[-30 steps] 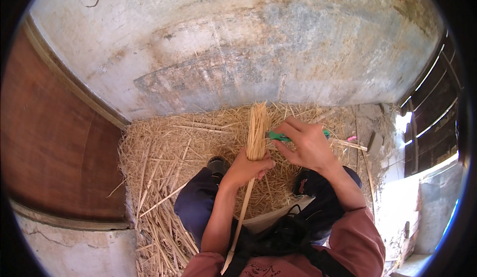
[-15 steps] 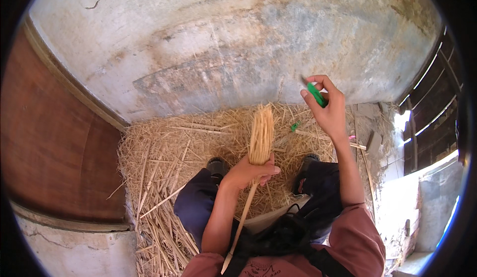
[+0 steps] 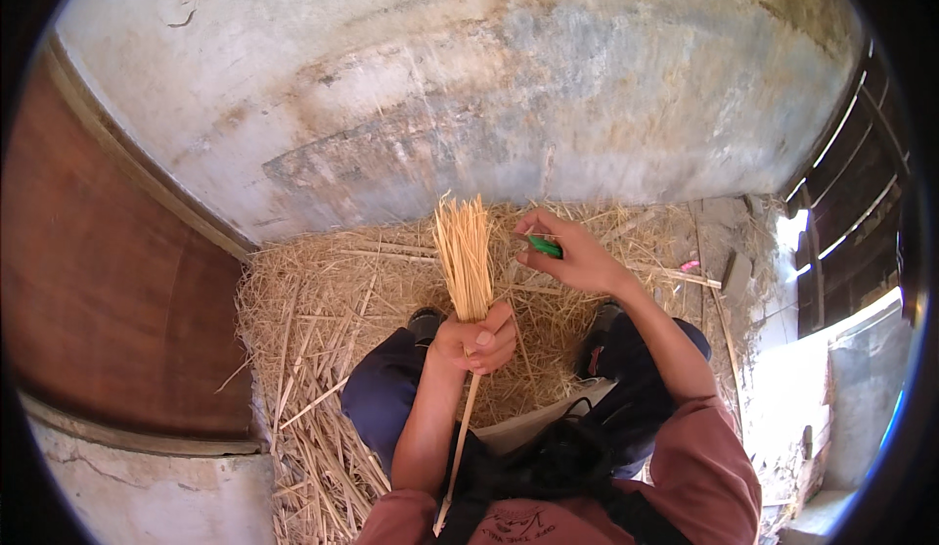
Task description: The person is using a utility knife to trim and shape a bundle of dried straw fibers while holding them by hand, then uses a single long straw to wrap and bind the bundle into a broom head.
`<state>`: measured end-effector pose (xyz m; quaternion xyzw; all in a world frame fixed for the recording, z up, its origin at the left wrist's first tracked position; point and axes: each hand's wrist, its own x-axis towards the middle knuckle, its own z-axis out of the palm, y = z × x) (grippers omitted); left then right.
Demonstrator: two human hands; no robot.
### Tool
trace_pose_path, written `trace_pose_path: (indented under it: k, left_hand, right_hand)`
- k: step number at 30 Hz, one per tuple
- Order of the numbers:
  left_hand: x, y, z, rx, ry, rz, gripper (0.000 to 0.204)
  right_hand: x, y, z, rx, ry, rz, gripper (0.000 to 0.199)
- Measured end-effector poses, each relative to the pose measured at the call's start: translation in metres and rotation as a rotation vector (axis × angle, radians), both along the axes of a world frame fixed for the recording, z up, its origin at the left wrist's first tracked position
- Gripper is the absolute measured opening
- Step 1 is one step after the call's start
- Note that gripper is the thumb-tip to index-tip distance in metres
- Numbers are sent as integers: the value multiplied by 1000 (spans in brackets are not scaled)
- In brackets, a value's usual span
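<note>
My left hand (image 3: 476, 340) is closed around a bundle of thin pale strips (image 3: 462, 251), bamboo or straw by the look of it. The strips stand up from the fist and fan out a little at the top. Below the fist a slim pale stick (image 3: 462, 437) runs down toward my lap; where it joins the bundle is hidden by the fingers. A small green-handled knife (image 3: 545, 247) is pinched in my right hand (image 3: 579, 254), to the right of the bundle and apart from it. Its short dark blade points toward the strips.
Loose straw and shavings (image 3: 323, 281) cover the floor, with longer split sticks (image 3: 323, 467) at the lower left. A stained wall (image 3: 411, 105) rises ahead. The brown panel (image 3: 117, 251) is at left; dark slats (image 3: 851, 212) are at right. My feet flank the work.
The bundle has moved left with my left hand, and its strips look more spread. My right hand has come down and left with the knife, closer to the bundle.
</note>
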<state>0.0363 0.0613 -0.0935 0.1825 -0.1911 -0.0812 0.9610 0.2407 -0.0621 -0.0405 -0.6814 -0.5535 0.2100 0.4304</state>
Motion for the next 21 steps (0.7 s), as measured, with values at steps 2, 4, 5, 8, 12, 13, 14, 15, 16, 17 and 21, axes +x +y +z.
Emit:
trace_pose_path:
  k: [2,4,5,8,12,13,14,15,16,17,21]
  left_hand:
    - [6,-3,1,-29,-74,-38,33]
    - [6,-2,2,-31,-107,-62,32]
    - [6,-1,3,-18,-107,-69,31]
    - [3,-1,-3,55,43,-45,32]
    - [7,-5,-3,107,60,-4,32]
    - [8,-6,-2,108,61,1,32]
    - [8,-7,0,110,63,6,33]
    - [9,-7,1,114,63,14,34]
    - [10,-6,-1,124,67,-6,34]
    - [10,-6,-5,133,71,-27,34]
    - [13,-8,-5,144,78,-30,36]
  right_hand:
    - [-2,-10,2,153,124,47,38]
    - [-4,-13,5,204,279,140,38]
    - [-5,-13,10,180,366,206,37]
    - [-20,-20,29,109,476,283,32]
    - [-31,-16,23,102,395,165,18]
    - [-30,-15,24,100,408,148,15]
    - [-29,-14,27,98,421,130,12]
    - [-27,-13,29,98,432,116,11]
    - [-27,-11,27,114,464,89,11]
    - [-26,-9,23,130,496,62,12]
    - [-24,-6,20,150,483,-21,13]
